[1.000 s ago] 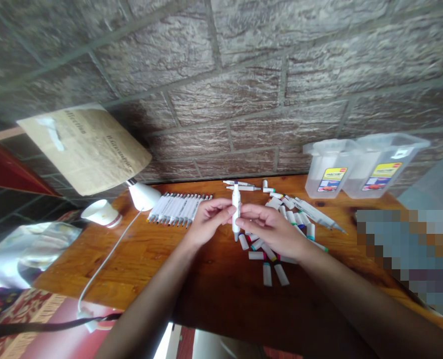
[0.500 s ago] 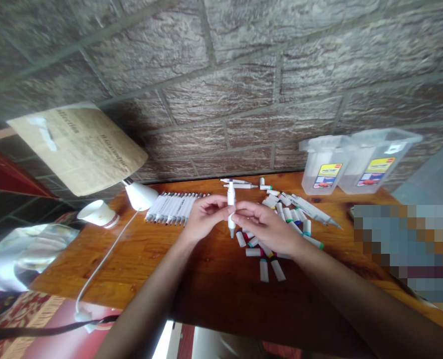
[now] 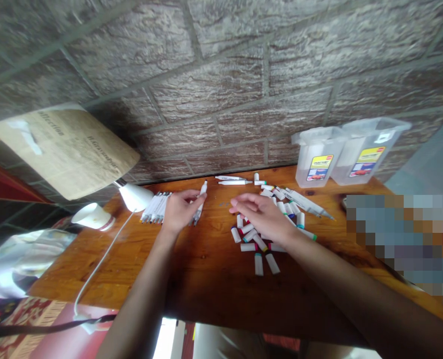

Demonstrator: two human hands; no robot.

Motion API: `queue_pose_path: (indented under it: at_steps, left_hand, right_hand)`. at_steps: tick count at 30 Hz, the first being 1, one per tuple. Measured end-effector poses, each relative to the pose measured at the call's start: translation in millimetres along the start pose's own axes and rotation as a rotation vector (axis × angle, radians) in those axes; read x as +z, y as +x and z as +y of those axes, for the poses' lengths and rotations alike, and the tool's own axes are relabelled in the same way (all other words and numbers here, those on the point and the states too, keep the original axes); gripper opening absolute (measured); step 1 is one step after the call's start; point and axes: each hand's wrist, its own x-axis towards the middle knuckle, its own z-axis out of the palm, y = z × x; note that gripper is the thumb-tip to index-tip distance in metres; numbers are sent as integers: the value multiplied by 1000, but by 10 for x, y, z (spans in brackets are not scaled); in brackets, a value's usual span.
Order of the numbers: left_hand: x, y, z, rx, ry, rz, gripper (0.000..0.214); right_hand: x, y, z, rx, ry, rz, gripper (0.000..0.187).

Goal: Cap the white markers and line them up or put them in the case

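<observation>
My left hand (image 3: 181, 209) is closed on a white marker (image 3: 203, 188) at the right end of a row of markers (image 3: 154, 207) lying side by side. The hand covers part of that row. My right hand (image 3: 257, 209), fingers slightly curled and apart, hovers by a loose pile of white caps (image 3: 249, 237) with coloured ends; nothing shows in it. Two uncapped markers (image 3: 234, 182) lie at the back of the wooden table (image 3: 131, 264). More uncapped markers (image 3: 306, 203) rest right of the caps.
Two clear plastic containers (image 3: 315, 164) with marker labels stand at the back right against the brick wall (image 3: 240, 119). A lamp (image 3: 134, 197) with a paper shade and a tipped paper cup (image 3: 93, 217) are at the left. The lamp's white cord (image 3: 104, 254) crosses the table's left side.
My left hand has moved left with the marker, from the middle to the row's end. My right hand has let go of the marker and its fingers have come apart. The view has shifted slightly.
</observation>
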Motion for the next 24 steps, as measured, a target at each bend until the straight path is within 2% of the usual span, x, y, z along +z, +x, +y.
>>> queue_pose_path:
  at_steps: [4, 10, 17, 24]
  left_hand:
    - [55, -14, -18, 18, 285, -32, 37]
    - [144, -41, 88, -95, 547, -85, 32]
    - [155, -38, 133, -162, 613, -132, 34]
    - [144, -43, 113, -149, 590, -102, 33]
  right_hand:
    - [1, -35, -41, -3, -66, -40, 26]
    - [-12, -27, -31, -1, -79, -41, 28]
    - [-17, -11, 1, 1, -75, -43, 28]
    - [-22, 1, 13, -30, -99, -31, 27]
